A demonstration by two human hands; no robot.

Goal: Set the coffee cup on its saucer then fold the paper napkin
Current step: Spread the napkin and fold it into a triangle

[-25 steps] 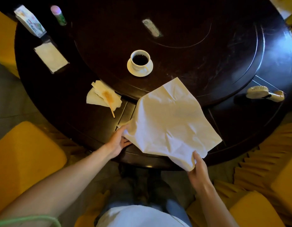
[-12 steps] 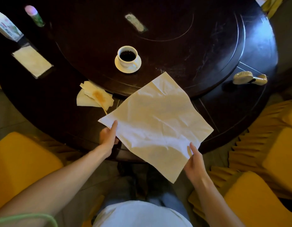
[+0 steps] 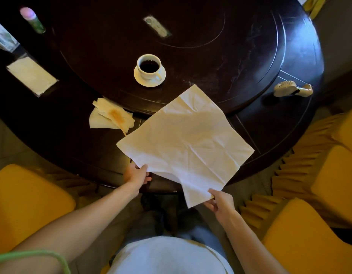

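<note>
Dark round table [image 3: 250, 56] fills the upper frame; at lower centre, the left hand [image 3: 136, 175] and right hand [image 3: 220, 202] each pinch the unfolded napkin's [image 3: 187, 143] near edge.

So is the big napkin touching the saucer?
Apart. The head view shows dark tabletop between the napkin's far corner and the saucer.

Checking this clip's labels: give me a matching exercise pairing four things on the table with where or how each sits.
Things:
1. coffee cup
2. open napkin
3. stained tissue
4. small brush

States:
A. near the table's right edge
B. crumpled, left of the open sheet
C. standing on its saucer
D. held at its near edge by the left hand and right hand

Pairs: 1-C, 2-D, 3-B, 4-A
</note>
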